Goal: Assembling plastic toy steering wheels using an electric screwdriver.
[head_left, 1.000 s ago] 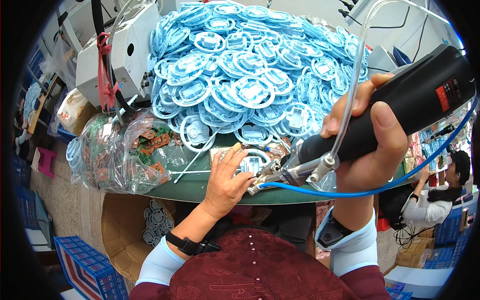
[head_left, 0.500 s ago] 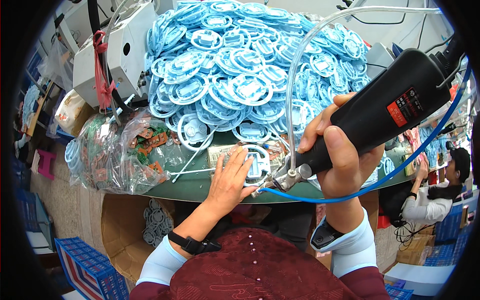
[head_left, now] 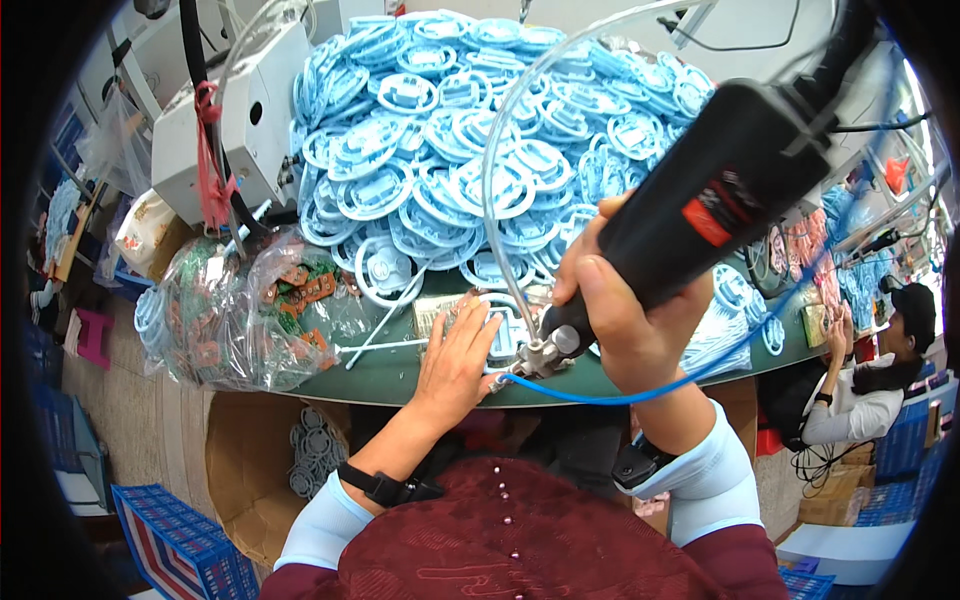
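A light blue ring-shaped plastic part (head_left: 507, 336) lies at the front of the green table. My left hand (head_left: 458, 352) holds it by its left side, fingers laid over the rim and thumb along the near edge. In my right hand (head_left: 640, 325) is a black electric screwdriver (head_left: 715, 200), tilted, with its metal nose (head_left: 548, 352) down at the part's lower right. The exact tip is hidden near my left thumb. A clear hose (head_left: 490, 170) and a blue air tube (head_left: 620, 401) run to the nose.
A large heap of light blue parts (head_left: 440, 130) covers the back of the table. To the left are a bag of small circuit boards (head_left: 235, 320) and a white machine box (head_left: 235, 125). White sticks (head_left: 385, 347) lie beside my left hand. Another person (head_left: 870, 370) sits at the right.
The screwdriver's body and my right hand have swung left and become more upright. My left hand stays at the plastic part, almost unmoved.
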The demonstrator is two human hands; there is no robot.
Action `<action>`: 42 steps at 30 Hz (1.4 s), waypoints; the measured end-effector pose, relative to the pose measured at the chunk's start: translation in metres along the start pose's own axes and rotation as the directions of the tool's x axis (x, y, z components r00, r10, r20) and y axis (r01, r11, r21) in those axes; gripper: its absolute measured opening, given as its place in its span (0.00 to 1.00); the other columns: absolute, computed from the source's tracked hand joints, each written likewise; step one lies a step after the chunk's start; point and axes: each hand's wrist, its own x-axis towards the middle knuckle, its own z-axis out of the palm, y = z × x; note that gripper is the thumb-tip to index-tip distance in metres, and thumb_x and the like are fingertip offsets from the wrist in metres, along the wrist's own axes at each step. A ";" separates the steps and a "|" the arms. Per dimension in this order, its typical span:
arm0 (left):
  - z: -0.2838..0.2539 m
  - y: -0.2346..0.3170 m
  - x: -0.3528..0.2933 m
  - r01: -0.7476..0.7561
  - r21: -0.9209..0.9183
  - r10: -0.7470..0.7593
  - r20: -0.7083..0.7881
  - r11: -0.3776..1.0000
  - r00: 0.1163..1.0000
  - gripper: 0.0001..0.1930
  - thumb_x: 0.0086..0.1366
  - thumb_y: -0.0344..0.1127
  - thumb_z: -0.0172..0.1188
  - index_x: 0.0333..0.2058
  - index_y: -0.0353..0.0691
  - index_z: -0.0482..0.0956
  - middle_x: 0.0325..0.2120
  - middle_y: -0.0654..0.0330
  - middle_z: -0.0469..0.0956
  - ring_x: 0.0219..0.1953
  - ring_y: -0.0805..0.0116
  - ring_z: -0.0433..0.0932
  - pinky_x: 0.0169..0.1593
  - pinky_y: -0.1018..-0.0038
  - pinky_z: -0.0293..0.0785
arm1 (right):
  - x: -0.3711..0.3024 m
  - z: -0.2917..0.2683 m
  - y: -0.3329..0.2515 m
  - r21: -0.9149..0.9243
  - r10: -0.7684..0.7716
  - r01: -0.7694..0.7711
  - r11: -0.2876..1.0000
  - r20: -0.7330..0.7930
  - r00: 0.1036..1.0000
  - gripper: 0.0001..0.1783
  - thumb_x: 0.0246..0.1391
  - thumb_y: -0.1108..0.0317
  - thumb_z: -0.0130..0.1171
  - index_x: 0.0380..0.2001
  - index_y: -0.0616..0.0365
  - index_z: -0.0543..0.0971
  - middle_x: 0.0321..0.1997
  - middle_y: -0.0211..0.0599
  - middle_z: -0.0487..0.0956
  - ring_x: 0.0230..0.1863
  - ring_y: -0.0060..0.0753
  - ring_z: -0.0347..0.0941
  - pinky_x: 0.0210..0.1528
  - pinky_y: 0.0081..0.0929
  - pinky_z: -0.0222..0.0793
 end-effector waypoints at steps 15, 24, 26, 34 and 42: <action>-0.012 0.007 0.025 0.148 0.011 -0.149 0.099 0.989 0.984 0.42 0.40 0.45 0.79 0.54 0.34 0.72 0.54 0.48 0.69 0.56 0.48 0.69 0.58 0.57 0.66 | 0.081 -0.026 0.044 -0.234 0.086 -0.091 0.968 -0.032 0.996 0.27 0.48 0.65 0.71 0.48 0.64 0.71 0.37 0.38 0.77 0.36 0.28 0.76 0.38 0.27 0.71; -0.089 0.004 0.014 0.287 -0.004 -0.287 -0.046 0.958 0.957 0.40 0.38 0.37 0.80 0.52 0.35 0.72 0.59 0.44 0.67 0.61 0.45 0.68 0.61 0.59 0.67 | -0.066 -0.031 0.108 -0.801 0.195 0.151 0.579 0.316 0.928 0.07 0.50 0.68 0.64 0.30 0.58 0.78 0.32 0.39 0.75 0.39 0.41 0.74 0.37 0.36 0.72; -0.113 0.001 0.008 0.375 -0.054 -0.378 -0.062 0.925 0.924 0.39 0.38 0.36 0.79 0.50 0.33 0.73 0.58 0.43 0.68 0.60 0.46 0.70 0.61 0.61 0.67 | -0.071 -0.026 0.132 -0.823 0.217 0.214 0.526 0.373 0.902 0.06 0.48 0.69 0.64 0.28 0.57 0.78 0.33 0.38 0.75 0.40 0.41 0.73 0.38 0.34 0.72; -0.119 0.007 -0.026 0.398 -0.050 -0.392 0.094 0.916 0.915 0.39 0.38 0.42 0.80 0.50 0.33 0.74 0.56 0.43 0.70 0.57 0.46 0.72 0.60 0.62 0.68 | -0.066 -0.026 0.153 -0.847 0.229 0.291 0.444 0.421 0.878 0.12 0.38 0.68 0.66 0.28 0.56 0.76 0.33 0.36 0.74 0.39 0.39 0.72 0.38 0.34 0.69; -0.047 0.018 -0.001 0.197 0.042 -0.201 0.203 0.980 0.958 0.38 0.39 0.42 0.80 0.50 0.36 0.74 0.54 0.48 0.71 0.57 0.47 0.69 0.59 0.60 0.69 | -0.077 -0.028 0.147 -0.844 0.236 0.311 0.437 0.441 0.866 0.11 0.40 0.67 0.68 0.29 0.56 0.79 0.34 0.35 0.75 0.42 0.39 0.72 0.40 0.35 0.67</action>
